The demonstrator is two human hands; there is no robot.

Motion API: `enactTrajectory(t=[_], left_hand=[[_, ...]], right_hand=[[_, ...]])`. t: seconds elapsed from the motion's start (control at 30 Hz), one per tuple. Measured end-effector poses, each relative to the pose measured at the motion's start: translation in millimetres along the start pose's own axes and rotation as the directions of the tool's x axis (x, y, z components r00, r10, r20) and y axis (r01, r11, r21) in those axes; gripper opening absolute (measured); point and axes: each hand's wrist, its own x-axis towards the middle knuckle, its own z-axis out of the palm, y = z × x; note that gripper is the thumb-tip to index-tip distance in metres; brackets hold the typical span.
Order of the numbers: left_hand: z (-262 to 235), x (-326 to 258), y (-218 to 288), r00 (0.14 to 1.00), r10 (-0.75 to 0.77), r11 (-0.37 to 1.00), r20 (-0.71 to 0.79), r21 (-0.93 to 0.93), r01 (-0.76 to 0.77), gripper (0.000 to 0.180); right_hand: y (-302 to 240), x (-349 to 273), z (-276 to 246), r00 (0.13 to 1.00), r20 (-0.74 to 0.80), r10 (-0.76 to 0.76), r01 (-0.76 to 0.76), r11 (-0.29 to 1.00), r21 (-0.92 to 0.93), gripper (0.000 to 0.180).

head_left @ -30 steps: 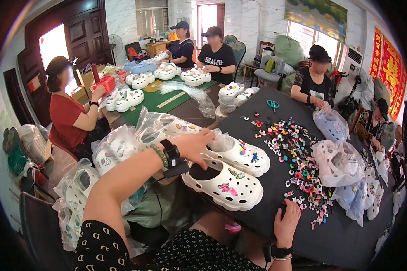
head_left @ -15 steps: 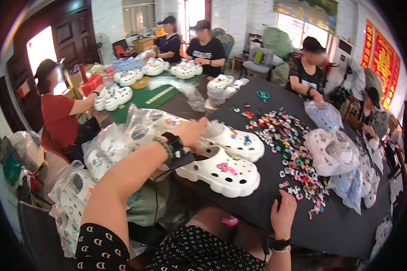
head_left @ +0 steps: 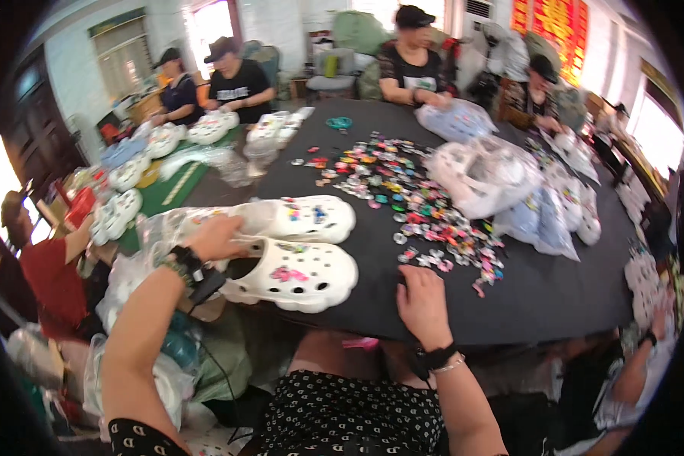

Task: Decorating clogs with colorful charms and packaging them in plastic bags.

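A pair of white clogs lies side by side on the black tabletop, toes to the right. The near clog (head_left: 300,277) carries a pink charm, the far clog (head_left: 311,216) blue and other coloured ones. My left hand (head_left: 214,237) closes on them at the heel end, its fingertips partly hidden. At the table's near edge rests my right hand (head_left: 425,300), fingers loosely bent and apart, holding nothing I can see. Just beyond it spreads a heap of small coloured shoe charms (head_left: 425,201).
Bagged white clogs (head_left: 486,178) stand right of the charms, near a bagged blue pair (head_left: 539,220). Teal scissors (head_left: 339,122) lie at the far side. Several people work around the tables. More clogs (head_left: 118,216) sit on the green mat (head_left: 176,190) at left.
My view has turned to the right, so the room shifts left in the picture. My left hand stays at the clogs' heel end; my right hand stays by the table edge.
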Motion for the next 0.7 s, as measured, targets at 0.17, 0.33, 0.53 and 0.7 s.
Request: enactTrajectory(t=[0.17,0.33,0.53,0.7], left_hand=[[5,-33,15,0.981,0.050,0.998,-0.188,-0.018,-0.054,0.037],[-6,-79,28,0.975,-0.165,0.977,-0.148,-0.160,0.141,0.034],[-30,-76,-33,0.915,-0.283,0.956,-0.287,-0.164,0.244,0.039],[-67,-53,-145,0.691,-0.612,0.791,-0.385,-0.284,0.542,0.054]], right_hand=[[4,-3,2,1.000,-0.009,0.010,-0.011,1.000,-0.020,0.033],[-1,3,2,1.000,0.005,-0.008,0.008,1.000,0.027,0.037],[-3,-1,-8,0.998,0.040,0.049,-0.048,0.998,-0.026,0.037],[-7,3,0,0.990,0.118,0.078,-0.071,0.996,-0.062,0.038]])
